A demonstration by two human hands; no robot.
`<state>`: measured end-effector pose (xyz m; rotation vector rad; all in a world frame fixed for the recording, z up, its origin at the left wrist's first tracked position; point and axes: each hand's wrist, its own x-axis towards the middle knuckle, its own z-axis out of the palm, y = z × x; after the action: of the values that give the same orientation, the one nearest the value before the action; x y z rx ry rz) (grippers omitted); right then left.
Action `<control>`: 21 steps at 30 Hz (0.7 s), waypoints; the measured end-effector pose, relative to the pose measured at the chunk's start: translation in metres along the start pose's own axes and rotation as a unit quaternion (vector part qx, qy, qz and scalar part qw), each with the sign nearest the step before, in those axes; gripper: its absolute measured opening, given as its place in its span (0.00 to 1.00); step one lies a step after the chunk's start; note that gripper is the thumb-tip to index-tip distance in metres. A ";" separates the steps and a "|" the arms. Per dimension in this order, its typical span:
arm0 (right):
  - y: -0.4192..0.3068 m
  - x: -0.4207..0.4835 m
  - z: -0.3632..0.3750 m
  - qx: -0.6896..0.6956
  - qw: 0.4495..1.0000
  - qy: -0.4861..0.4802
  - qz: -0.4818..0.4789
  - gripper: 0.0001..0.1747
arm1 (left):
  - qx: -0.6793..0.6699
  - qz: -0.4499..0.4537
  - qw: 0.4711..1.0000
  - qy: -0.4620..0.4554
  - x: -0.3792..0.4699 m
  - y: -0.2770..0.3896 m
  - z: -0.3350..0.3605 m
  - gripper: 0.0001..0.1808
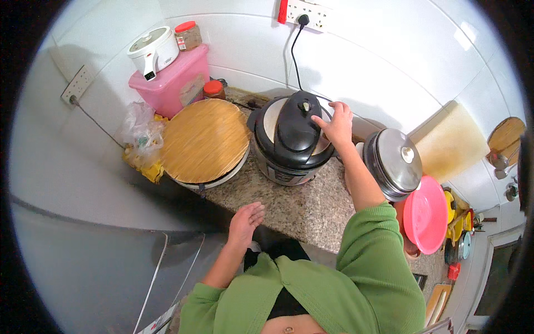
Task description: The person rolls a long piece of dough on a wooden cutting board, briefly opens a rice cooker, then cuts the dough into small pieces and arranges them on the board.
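An electric pressure cooker [283, 167] with a black and white lid [298, 129] stands on the granite counter. A black lid handle runs across its top, with a small valve knob [306, 107] at the far end. My right hand [337, 125] is over the lid's right side, thumb and fingers spread. Its thumb tip is at the edge of the lid handle; whether it presses there I cannot tell. Nothing is in my left hand [247, 221], which hovers by the counter's front edge with loosely bent fingers. A round woven bamboo cover [206, 142] rests on a pan left of the cooker.
A lidded metal pot [398, 154] and a pink basin [425, 215] stand to the right. At the back left, a pink bin [175, 85] carries a white electric pot [154, 50] and a red-lidded jar [187, 35]. The cooker's cord rises to a wall power strip [317, 16].
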<state>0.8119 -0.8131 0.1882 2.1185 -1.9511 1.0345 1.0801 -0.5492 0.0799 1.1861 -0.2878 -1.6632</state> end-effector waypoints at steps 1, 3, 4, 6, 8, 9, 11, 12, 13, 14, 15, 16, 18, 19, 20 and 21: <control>0.000 0.000 0.000 0.012 1.000 0.006 0.001 0.40 | 0.003 -0.008 1.000 -0.008 0.003 -0.001 0.000 0.20; 0.000 0.002 0.004 0.042 0.999 0.018 0.000 0.40 | 0.001 -0.013 1.000 -0.025 0.009 -0.002 0.004 0.19; 0.000 0.001 0.004 0.043 0.999 0.007 -0.001 0.39 | 0.001 -0.014 0.999 -0.032 0.010 -0.002 0.007 0.19; -0.002 0.000 0.003 0.043 0.999 0.001 -0.001 0.39 | 0.008 -0.009 0.999 -0.031 0.007 -0.005 0.015 0.19; -0.004 -0.004 0.008 0.044 0.999 -0.005 0.002 0.40 | 0.013 -0.017 0.999 -0.034 0.006 -0.010 0.015 0.19; -0.008 0.000 0.011 0.044 0.999 -0.002 0.001 0.40 | 0.015 -0.022 0.999 -0.041 0.009 -0.010 0.016 0.19; -0.015 0.007 0.014 0.047 0.999 -0.004 0.007 0.40 | 0.018 -0.021 0.999 -0.043 0.009 -0.012 0.018 0.19; -0.022 0.010 0.013 0.051 0.999 -0.008 0.013 0.40 | 0.020 -0.013 0.999 -0.037 0.006 -0.011 0.022 0.20; -0.026 0.014 0.014 0.055 0.998 -0.012 0.020 0.40 | 0.022 -0.006 0.999 -0.031 0.004 -0.011 0.024 0.20; -0.024 0.016 0.020 0.053 0.999 0.003 0.008 0.40 | 0.024 -0.002 0.999 -0.030 0.004 -0.011 0.024 0.20; -0.025 0.017 0.021 0.049 0.999 0.002 0.008 0.39 | 0.024 0.001 0.999 -0.029 0.003 -0.012 0.024 0.19; -0.025 0.017 0.023 0.044 0.999 0.000 0.008 0.39 | 0.024 0.003 0.999 -0.028 0.002 -0.014 0.023 0.19; -0.026 0.018 0.023 0.044 0.999 -0.008 0.014 0.39 | 0.019 0.013 0.999 -0.023 0.001 -0.014 0.021 0.19; -0.025 0.018 0.022 0.048 0.999 -0.014 0.021 0.39 | 0.016 0.018 1.000 -0.020 0.000 -0.014 0.021 0.19; -0.024 0.018 0.020 0.052 0.998 -0.019 0.028 0.39 | 0.010 0.019 1.000 -0.015 0.000 -0.013 0.020 0.19; -0.023 0.018 0.019 0.051 0.998 -0.019 0.025 0.39 | 0.006 0.019 1.000 -0.010 0.000 -0.013 0.019 0.19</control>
<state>0.8398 -0.8339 0.1912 2.1662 -2.0193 1.1352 1.0573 -0.5495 0.0804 1.1668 -0.3314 -1.6422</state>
